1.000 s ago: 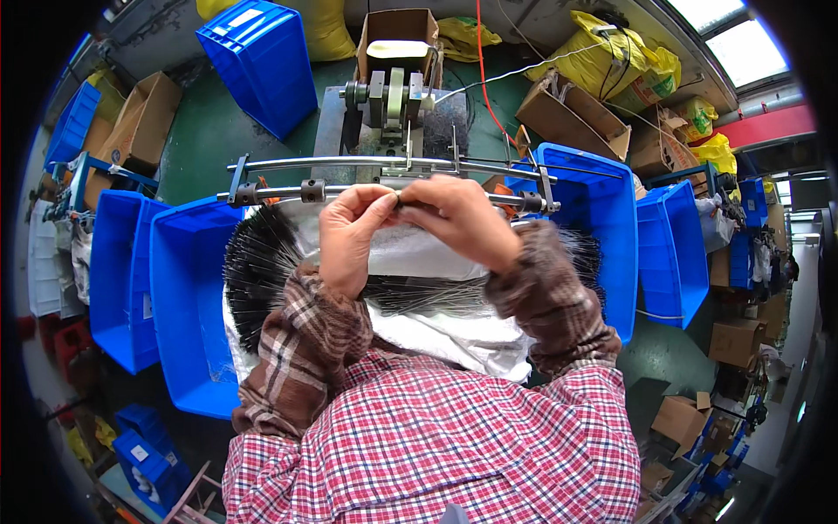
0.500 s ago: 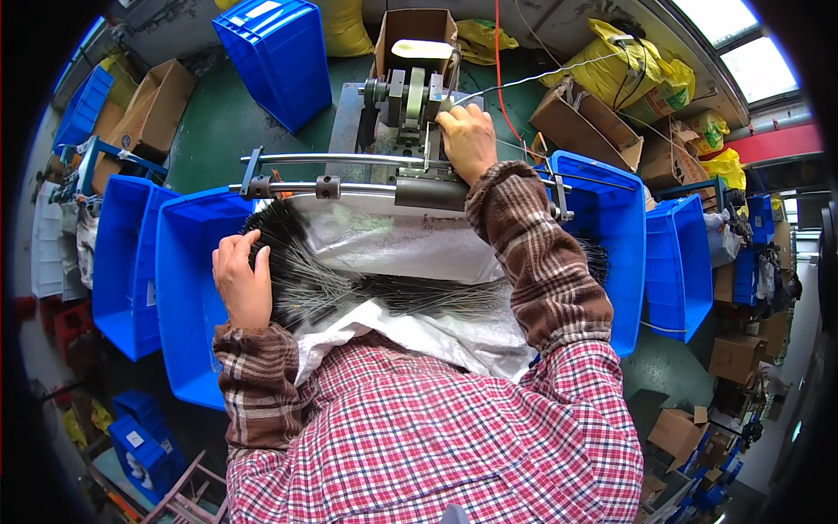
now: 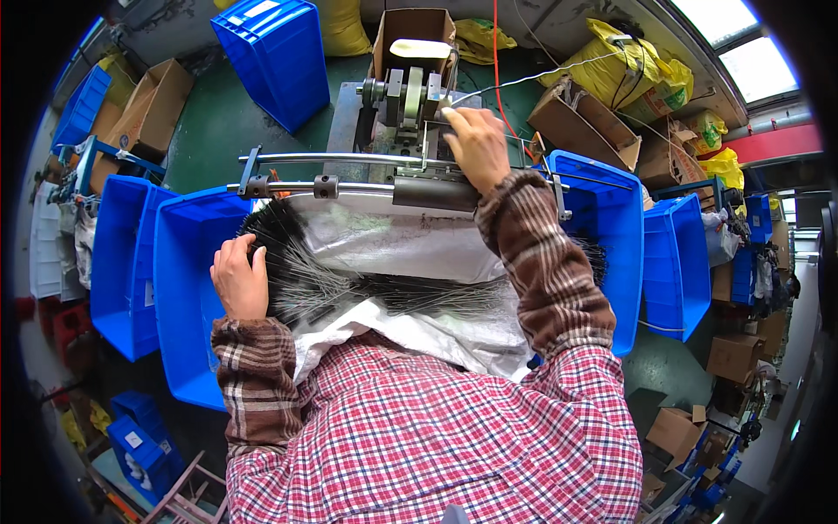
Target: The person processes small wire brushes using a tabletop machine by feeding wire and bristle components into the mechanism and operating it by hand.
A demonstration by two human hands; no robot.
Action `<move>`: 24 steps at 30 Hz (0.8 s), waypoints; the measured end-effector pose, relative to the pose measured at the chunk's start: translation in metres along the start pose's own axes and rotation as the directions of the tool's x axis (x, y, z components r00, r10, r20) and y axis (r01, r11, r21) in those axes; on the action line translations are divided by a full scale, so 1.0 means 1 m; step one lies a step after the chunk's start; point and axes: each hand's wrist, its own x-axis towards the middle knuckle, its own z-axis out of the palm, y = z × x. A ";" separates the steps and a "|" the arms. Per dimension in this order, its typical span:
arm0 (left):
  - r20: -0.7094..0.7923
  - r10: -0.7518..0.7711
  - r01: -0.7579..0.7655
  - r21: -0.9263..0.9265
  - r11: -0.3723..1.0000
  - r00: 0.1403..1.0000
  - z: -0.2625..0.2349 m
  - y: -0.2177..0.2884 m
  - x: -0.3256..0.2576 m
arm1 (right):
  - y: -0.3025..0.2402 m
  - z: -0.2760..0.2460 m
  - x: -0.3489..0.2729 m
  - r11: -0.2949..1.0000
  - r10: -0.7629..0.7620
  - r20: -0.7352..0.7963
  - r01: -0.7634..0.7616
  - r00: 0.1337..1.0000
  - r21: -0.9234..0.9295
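A bundle of thin dark wires (image 3: 301, 271), black at the far left end, lies fanned across my lap on a white plastic sheet (image 3: 401, 249). My left hand (image 3: 240, 279) rests against its left end, fingers loosely bent and thumb apart, gripping none of it that I can see. In front of me stands a small metal machine (image 3: 410, 105) with a pale wheel and horizontal steel rods (image 3: 358, 159). My right hand (image 3: 480, 147) hovers at the machine's right side, above a dark cylinder (image 3: 432, 191). Its thumb and forefinger are apart, with nothing visible between them.
Blue bins flank me, one at the left (image 3: 196, 297) and one at the right (image 3: 615, 253). A tall blue bin (image 3: 275, 65) stands far left. Behind the machine is a cardboard box (image 3: 415, 22); yellow sacks (image 3: 602, 65) and a red cord (image 3: 497, 79) are at far right.
My right hand has drawn back a little to the right from the machine, and its fingers have spread. The left hand has hardly moved at the wires.
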 end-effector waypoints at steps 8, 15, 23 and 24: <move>0.035 -0.123 0.128 -0.309 0.942 0.992 -0.006 0.002 0.008 | -0.004 -0.010 -0.025 0.961 0.218 0.057 -0.204 0.974 -0.187; -0.175 -0.120 0.013 -0.518 0.855 0.977 -0.044 0.028 0.016 | -0.038 0.011 -0.001 0.977 0.171 0.084 -0.157 0.982 -0.147; -0.335 -0.124 -0.124 -0.630 0.767 0.934 -0.077 0.042 0.014 | -0.028 -0.008 -0.007 0.966 0.218 0.181 -0.185 0.959 -0.182; -0.291 -0.169 -0.114 -0.749 0.653 0.942 -0.076 0.042 0.015 | -0.015 -0.005 -0.012 0.972 0.213 0.092 -0.201 0.973 -0.119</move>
